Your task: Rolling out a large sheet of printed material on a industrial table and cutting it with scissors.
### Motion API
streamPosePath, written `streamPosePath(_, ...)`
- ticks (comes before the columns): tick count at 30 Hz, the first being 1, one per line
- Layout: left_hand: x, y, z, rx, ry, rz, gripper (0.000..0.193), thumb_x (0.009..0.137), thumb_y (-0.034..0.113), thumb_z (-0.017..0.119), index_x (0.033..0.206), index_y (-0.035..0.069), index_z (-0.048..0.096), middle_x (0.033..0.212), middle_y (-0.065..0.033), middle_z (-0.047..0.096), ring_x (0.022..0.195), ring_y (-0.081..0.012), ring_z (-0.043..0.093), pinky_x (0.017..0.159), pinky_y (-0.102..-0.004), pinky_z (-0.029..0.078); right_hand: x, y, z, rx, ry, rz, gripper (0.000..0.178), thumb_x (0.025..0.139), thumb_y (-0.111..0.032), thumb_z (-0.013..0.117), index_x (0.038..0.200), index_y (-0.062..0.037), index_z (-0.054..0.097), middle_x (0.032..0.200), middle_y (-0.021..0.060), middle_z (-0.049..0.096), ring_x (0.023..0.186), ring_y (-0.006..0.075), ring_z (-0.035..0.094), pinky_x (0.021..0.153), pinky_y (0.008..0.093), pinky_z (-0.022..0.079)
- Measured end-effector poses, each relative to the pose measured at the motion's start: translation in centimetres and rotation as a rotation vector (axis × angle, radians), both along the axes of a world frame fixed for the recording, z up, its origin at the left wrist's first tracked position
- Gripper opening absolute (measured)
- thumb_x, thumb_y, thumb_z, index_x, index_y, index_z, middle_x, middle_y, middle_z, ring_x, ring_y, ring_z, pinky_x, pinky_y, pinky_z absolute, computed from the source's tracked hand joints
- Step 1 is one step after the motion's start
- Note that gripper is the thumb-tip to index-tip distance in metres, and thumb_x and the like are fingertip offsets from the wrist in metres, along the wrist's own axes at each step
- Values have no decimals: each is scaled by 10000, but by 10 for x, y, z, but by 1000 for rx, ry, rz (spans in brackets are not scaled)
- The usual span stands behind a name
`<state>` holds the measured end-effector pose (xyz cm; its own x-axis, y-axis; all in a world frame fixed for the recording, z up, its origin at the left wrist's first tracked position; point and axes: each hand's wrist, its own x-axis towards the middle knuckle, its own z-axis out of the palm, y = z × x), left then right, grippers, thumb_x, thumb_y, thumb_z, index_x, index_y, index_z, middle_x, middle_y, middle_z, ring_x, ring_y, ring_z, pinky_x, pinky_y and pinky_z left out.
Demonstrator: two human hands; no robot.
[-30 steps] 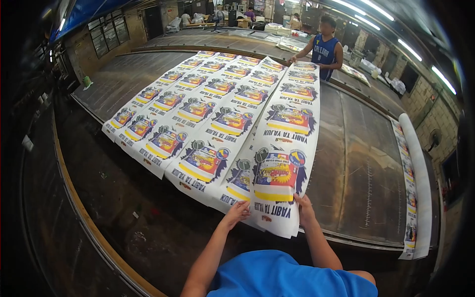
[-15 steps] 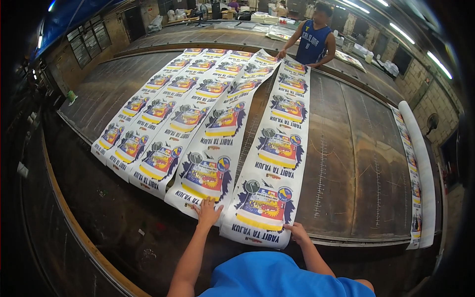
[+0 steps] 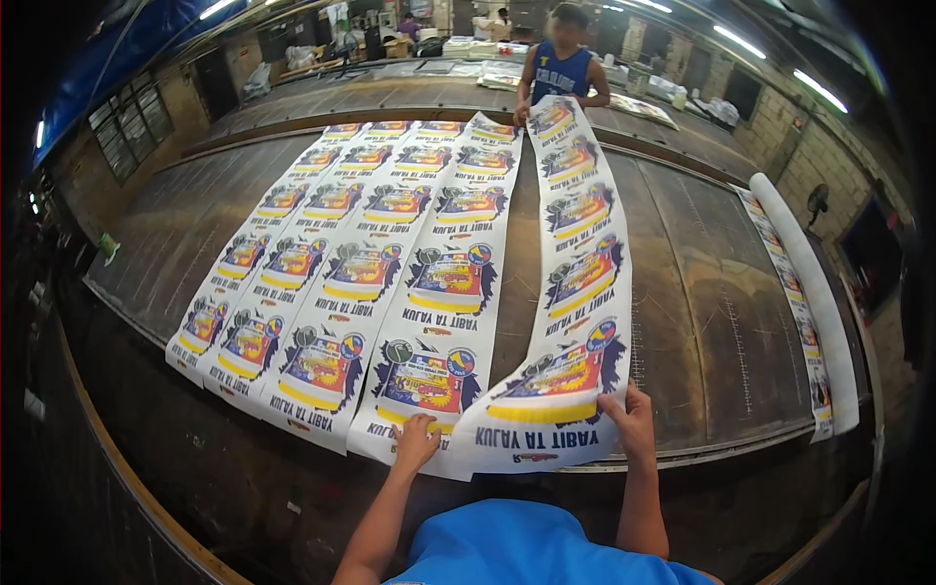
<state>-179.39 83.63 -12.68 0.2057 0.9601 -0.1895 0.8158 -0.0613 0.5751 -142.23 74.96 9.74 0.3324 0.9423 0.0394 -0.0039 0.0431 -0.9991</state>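
Observation:
Long white printed strips with repeated colourful designs lie side by side on a dark table. My left hand (image 3: 416, 444) rests with its fingers spread on the near end of the fourth strip (image 3: 439, 288) from the left. With the thumb on top, my right hand (image 3: 634, 421) pinches the right edge of a separate strip (image 3: 573, 268), whose near end is lifted and curved. A dark wedge of table shows between these two strips, narrowing to nothing near me, where the loose strip's corner meets the fourth strip. Across the table, a person in a blue jersey (image 3: 563, 73) has hands at the loose strip's raised far end.
The dark table (image 3: 692, 322) has stitched-looking marks across its top. A white roll (image 3: 804, 292) lies along its right end beside another printed strip (image 3: 788, 292). Behind the co-worker runs a second long table (image 3: 409, 86) with stacked sheets. A fan (image 3: 817, 202) stands at the right.
My right hand has raised the loose strip's near corner and moved it right and up. Its far end has risen in the co-worker's hands. The fourth strip now lies flatter.

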Motion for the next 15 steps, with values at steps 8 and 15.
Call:
streamPosePath(8, -130, 47, -18, 171, 320, 223, 827, 841, 497, 669, 1448, 5, 400, 1554, -244, 281, 1479, -400, 177, 1133, -702, 66, -112, 18, 43, 119, 134, 13, 180, 934, -119, 686, 1027, 33, 663, 915, 56, 711, 780, 68, 634, 712, 226, 509)
streamPosePath(15, -157, 39, -23, 114, 212, 121, 828, 866, 594, 583, 1438, 18, 420, 1547, -245, 305, 1456, -388, 248, 1137, -698, 64, -165, 37, -18, 33, 258, 11, 203, 951, -135, 666, 1083, 17, 643, 925, 58, 712, 776, 89, 660, 710, 247, 541)
